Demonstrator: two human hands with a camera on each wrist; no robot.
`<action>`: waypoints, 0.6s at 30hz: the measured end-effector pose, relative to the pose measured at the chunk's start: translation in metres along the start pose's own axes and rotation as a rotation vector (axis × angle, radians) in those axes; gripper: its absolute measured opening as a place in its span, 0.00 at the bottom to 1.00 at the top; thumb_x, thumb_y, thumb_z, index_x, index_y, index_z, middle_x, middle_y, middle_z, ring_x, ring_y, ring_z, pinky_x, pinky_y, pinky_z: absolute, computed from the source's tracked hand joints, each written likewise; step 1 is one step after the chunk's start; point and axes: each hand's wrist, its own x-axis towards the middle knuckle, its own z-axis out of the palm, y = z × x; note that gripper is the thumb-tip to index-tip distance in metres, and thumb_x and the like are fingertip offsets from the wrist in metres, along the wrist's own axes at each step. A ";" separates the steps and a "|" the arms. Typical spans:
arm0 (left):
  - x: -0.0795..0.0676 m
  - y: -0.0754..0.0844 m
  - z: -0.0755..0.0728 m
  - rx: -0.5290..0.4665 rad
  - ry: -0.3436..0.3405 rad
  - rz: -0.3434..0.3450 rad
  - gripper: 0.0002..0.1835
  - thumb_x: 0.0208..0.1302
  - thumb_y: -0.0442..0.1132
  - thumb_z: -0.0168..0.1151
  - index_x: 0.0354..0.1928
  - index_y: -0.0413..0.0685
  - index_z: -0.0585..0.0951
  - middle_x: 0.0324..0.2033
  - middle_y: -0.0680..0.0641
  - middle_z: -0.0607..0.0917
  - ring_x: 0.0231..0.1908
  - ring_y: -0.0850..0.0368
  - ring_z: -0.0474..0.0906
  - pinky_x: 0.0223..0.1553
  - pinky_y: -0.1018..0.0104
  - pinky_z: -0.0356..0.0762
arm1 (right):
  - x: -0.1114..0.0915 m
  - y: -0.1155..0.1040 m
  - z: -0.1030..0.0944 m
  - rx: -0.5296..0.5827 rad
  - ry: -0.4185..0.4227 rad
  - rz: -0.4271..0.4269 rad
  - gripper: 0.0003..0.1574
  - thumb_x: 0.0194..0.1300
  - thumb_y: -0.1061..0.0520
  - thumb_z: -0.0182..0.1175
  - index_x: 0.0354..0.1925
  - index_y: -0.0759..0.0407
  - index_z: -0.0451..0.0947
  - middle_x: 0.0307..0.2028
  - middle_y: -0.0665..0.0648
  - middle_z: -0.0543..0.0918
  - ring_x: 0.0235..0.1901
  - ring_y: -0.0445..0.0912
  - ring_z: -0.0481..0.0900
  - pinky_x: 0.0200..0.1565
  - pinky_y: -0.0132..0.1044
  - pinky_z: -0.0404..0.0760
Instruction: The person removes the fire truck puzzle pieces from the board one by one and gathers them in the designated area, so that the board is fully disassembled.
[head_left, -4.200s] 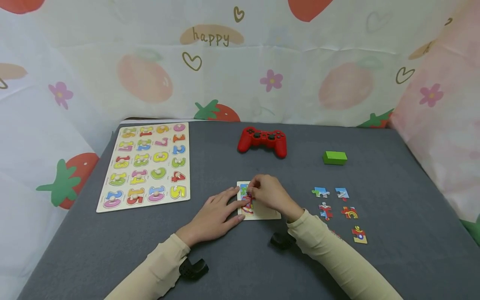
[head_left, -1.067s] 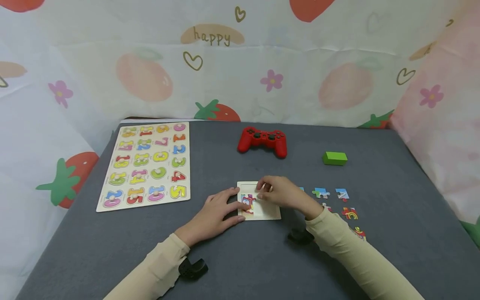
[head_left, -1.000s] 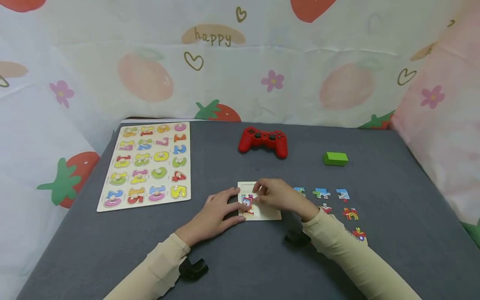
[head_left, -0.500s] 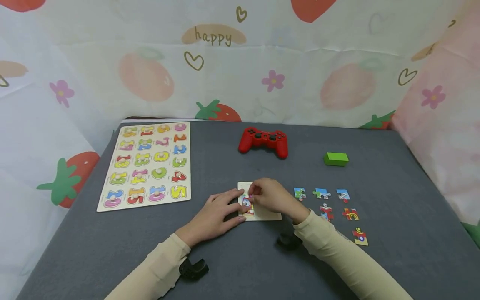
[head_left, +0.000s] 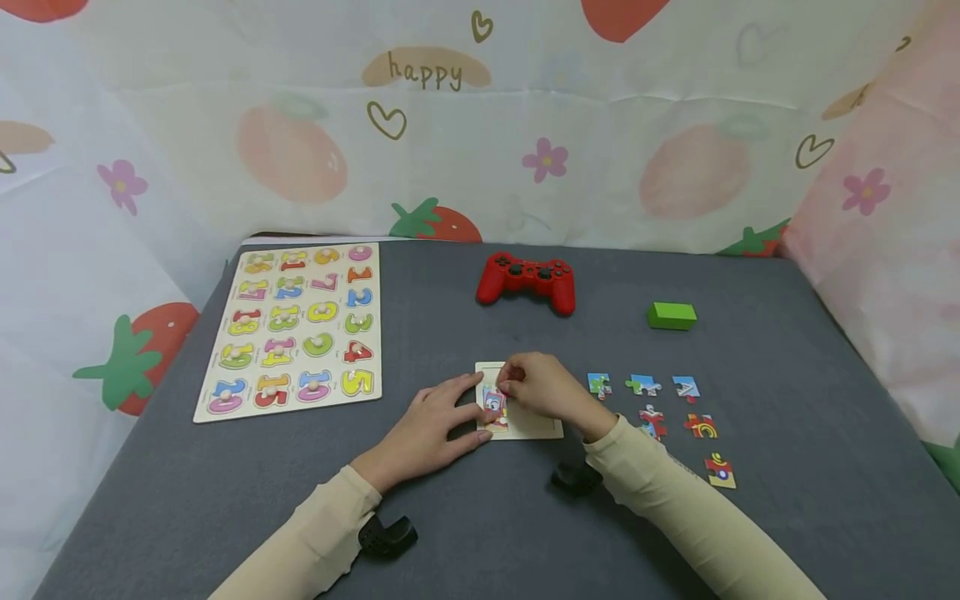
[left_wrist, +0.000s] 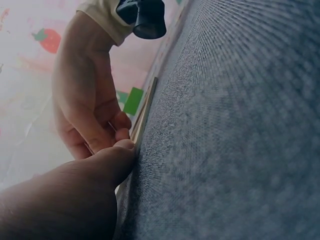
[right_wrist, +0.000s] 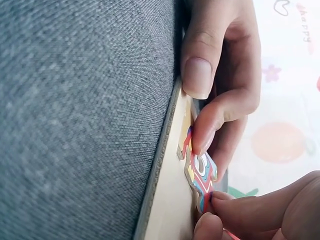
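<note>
A small pale puzzle board (head_left: 536,427) lies on the table, with colourful jigsaw pieces at its left side. My left hand (head_left: 429,429) rests at the board's left edge, fingers spread; its index finger touches a jigsaw piece (right_wrist: 201,172) in the right wrist view. That piece sits tilted, partly raised from the board. My right hand (head_left: 542,385) pinches the far end of this piece between thumb and finger. Another piece (right_wrist: 185,142) lies beside it, partly under the left fingers. In the left wrist view, the board shows only as a thin edge (left_wrist: 145,112).
Several loose jigsaw pieces lie to the right, among them a blue-green one (head_left: 599,385) and a rainbow one (head_left: 701,427). A red game controller (head_left: 525,283) and a green block (head_left: 671,317) stand farther back. A number puzzle board (head_left: 288,333) occupies the left.
A blue-green piece has gone from the board's upper left to the table at right. Over the last second my right hand moved slightly left and downward-turned onto the piece; my left hand stayed.
</note>
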 end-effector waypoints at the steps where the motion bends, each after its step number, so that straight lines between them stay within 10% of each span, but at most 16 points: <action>1: 0.000 0.000 0.000 0.001 0.001 -0.003 0.11 0.67 0.55 0.57 0.45 0.65 0.82 0.70 0.47 0.65 0.70 0.52 0.58 0.63 0.44 0.59 | 0.000 0.000 0.000 0.004 -0.005 0.002 0.05 0.65 0.58 0.61 0.31 0.55 0.81 0.24 0.49 0.78 0.24 0.42 0.71 0.27 0.32 0.68; 18: 0.000 0.000 0.000 -0.005 0.020 0.017 0.11 0.66 0.54 0.59 0.47 0.65 0.83 0.68 0.47 0.66 0.68 0.49 0.60 0.61 0.43 0.60 | 0.001 0.002 -0.009 0.030 -0.022 -0.010 0.07 0.67 0.61 0.58 0.31 0.57 0.81 0.26 0.51 0.79 0.24 0.43 0.70 0.26 0.33 0.68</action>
